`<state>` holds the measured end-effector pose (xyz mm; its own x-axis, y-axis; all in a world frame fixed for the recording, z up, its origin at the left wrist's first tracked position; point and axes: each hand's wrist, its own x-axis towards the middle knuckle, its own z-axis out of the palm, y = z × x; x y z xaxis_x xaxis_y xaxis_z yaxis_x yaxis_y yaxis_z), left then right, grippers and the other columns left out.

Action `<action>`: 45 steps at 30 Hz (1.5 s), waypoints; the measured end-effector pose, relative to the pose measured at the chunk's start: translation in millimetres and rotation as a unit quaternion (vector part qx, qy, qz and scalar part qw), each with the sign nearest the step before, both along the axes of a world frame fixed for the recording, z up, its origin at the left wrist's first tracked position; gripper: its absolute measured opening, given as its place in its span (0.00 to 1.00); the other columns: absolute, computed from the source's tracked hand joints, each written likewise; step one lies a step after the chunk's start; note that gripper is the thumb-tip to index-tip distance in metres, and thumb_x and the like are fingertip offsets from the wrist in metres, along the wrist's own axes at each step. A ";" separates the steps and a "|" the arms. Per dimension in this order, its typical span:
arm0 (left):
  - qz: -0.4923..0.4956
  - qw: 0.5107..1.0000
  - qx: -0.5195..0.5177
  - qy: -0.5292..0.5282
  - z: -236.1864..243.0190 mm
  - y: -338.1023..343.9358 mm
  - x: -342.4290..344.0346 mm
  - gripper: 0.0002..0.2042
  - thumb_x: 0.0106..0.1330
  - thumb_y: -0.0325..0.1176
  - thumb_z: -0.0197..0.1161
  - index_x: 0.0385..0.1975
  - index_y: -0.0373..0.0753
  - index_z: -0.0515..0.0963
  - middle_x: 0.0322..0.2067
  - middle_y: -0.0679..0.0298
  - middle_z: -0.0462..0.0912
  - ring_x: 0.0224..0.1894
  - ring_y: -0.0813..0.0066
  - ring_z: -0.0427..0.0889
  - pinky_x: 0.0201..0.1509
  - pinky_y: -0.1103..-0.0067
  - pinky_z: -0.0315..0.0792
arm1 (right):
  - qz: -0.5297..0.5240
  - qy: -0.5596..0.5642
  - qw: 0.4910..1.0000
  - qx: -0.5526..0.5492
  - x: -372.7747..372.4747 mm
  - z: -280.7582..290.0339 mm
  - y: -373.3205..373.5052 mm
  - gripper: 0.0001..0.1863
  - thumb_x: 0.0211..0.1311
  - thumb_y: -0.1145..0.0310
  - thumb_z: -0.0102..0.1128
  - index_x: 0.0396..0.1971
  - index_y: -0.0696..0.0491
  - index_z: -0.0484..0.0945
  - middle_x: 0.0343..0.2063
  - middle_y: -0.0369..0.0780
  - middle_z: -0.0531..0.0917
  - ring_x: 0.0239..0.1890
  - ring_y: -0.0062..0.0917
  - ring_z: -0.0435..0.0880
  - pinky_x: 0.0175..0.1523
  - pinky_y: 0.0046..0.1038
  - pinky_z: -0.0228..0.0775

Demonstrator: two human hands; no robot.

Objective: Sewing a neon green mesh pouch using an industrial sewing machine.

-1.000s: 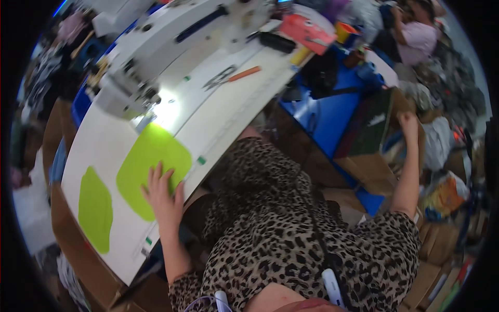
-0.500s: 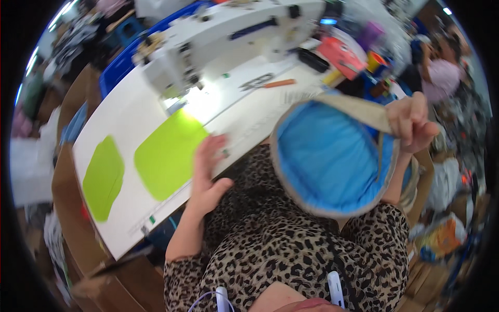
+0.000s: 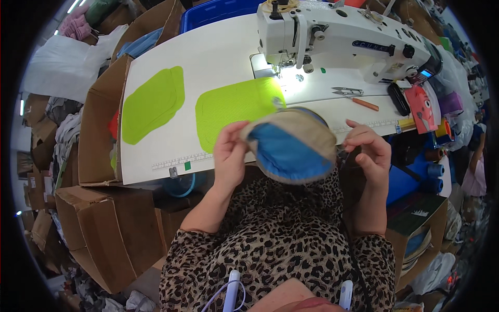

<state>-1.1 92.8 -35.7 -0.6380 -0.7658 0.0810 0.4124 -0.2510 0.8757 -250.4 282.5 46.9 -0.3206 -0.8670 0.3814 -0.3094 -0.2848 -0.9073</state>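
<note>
A round fabric piece (image 3: 293,155), beige with a blue lining and slightly blurred, hangs in front of me over the table's near edge. A beige band crosses its upper side. My left hand (image 3: 231,153) pinches its left rim between thumb and fingers. To its right, my right hand (image 3: 370,153) is raised with bent fingers spread, close to the rim but apparently not holding it. Behind the piece, a lime-green fabric panel (image 3: 228,106) lies with its right end beside the sewing machine's needle area (image 3: 280,65). More lime-green panels (image 3: 153,106) overlap farther left.
The white sewing machine (image 3: 343,44) spans the back right of the white table (image 3: 218,41). Thread snips (image 3: 347,91), an orange-handled tool (image 3: 365,104) and a black case (image 3: 398,100) lie right. Cardboard boxes (image 3: 104,125) flank the table's left; another box (image 3: 423,234) stands right.
The round piece has moved left from my right hand, and my left hand now grips its rim. My right hand has lowered and opened. The view has swung left.
</note>
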 end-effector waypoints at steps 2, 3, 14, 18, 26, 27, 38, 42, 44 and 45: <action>0.134 0.979 -0.153 -0.018 12.8 5.3 6.0 0.16 0.71 0.17 0.48 0.58 0.31 0.68 0.53 0.52 0.80 0.54 0.64 0.80 0.59 0.70 0.74 | 0.008 -0.079 0.995 0.059 16.3 11.0 6.1 0.12 0.60 0.65 0.66 0.35 0.59 0.83 0.31 0.40 0.84 0.36 0.26 0.82 0.45 0.28 0.74; 0.199 0.948 -0.247 -0.025 24.5 12.4 8.0 0.16 0.70 0.15 0.46 0.57 0.30 0.68 0.54 0.49 0.78 0.57 0.57 0.79 0.63 0.68 0.73 | 0.072 -0.075 0.992 0.077 26.0 15.2 4.8 0.12 0.59 0.66 0.69 0.34 0.59 0.83 0.31 0.41 0.84 0.34 0.25 0.82 0.41 0.27 0.74; -0.028 0.800 -0.597 0.048 61.1 45.8 15.7 0.12 0.58 0.26 0.65 0.43 0.41 0.82 0.47 0.62 0.86 0.52 0.60 0.83 0.50 0.69 0.73 | 0.040 -0.261 0.962 0.073 75.9 2.7 -15.9 0.14 0.69 0.72 0.60 0.50 0.63 0.78 0.38 0.35 0.85 0.38 0.16 0.80 0.44 0.21 0.72; 0.186 0.854 -0.486 0.006 65.7 8.5 45.9 0.11 0.60 0.22 0.54 0.42 0.33 0.77 0.40 0.53 0.83 0.41 0.59 0.82 0.48 0.69 0.75 | 0.201 -0.076 0.971 0.103 44.4 27.6 -22.2 0.09 0.66 0.72 0.63 0.38 0.63 0.82 0.25 0.36 0.82 0.28 0.14 0.77 0.35 0.19 0.68; -0.414 0.899 -0.059 -0.128 95.6 -30.4 3.8 0.29 0.70 0.46 0.61 0.65 0.33 0.68 0.54 0.59 0.78 0.55 0.76 0.75 0.59 0.78 0.69 | 0.268 -0.114 0.934 0.208 41.7 28.9 -43.8 0.09 0.66 0.69 0.62 0.33 0.62 0.80 0.24 0.31 0.76 0.29 0.13 0.69 0.33 0.19 0.62; -0.412 0.900 -0.092 -0.114 86.1 -27.7 -2.1 0.22 0.69 0.42 0.64 0.56 0.33 0.76 0.44 0.65 0.82 0.46 0.82 0.77 0.52 0.83 0.71 | 0.256 -0.132 0.927 0.242 41.9 29.8 -46.2 0.09 0.66 0.69 0.62 0.33 0.61 0.79 0.24 0.30 0.75 0.29 0.12 0.69 0.33 0.18 0.60; -0.424 0.883 -0.016 -0.199 58.6 -35.5 -17.8 0.13 0.63 0.34 0.70 0.42 0.33 0.79 0.33 0.72 0.80 0.34 0.88 0.75 0.39 0.87 0.69 | 0.150 -0.094 0.938 0.297 35.1 -5.5 -59.5 0.12 0.66 0.63 0.65 0.29 0.57 0.81 0.22 0.26 0.77 0.26 0.07 0.68 0.30 0.15 0.60; -0.428 0.877 -0.011 -0.220 55.0 -38.8 -22.8 0.14 0.60 0.32 0.73 0.42 0.34 0.80 0.34 0.72 0.81 0.35 0.87 0.76 0.41 0.85 0.70 | 0.136 -0.110 0.938 0.300 30.8 -12.3 -59.4 0.11 0.66 0.64 0.65 0.30 0.57 0.81 0.23 0.26 0.77 0.27 0.07 0.68 0.31 0.15 0.61; -0.410 0.881 -0.026 -0.234 53.5 -37.4 -24.5 0.15 0.59 0.31 0.74 0.42 0.34 0.80 0.34 0.72 0.81 0.36 0.86 0.76 0.42 0.85 0.70 | 0.140 -0.115 0.938 0.296 28.5 -17.7 -57.4 0.11 0.66 0.64 0.65 0.30 0.57 0.81 0.24 0.26 0.77 0.28 0.07 0.69 0.32 0.15 0.61; -0.399 0.890 -0.029 -0.218 50.6 -35.5 -25.5 0.15 0.58 0.29 0.74 0.43 0.34 0.80 0.35 0.72 0.81 0.36 0.86 0.76 0.42 0.85 0.70 | 0.140 -0.117 0.937 0.297 27.4 -20.5 -57.3 0.11 0.66 0.64 0.65 0.30 0.57 0.81 0.24 0.26 0.77 0.28 0.07 0.69 0.32 0.15 0.61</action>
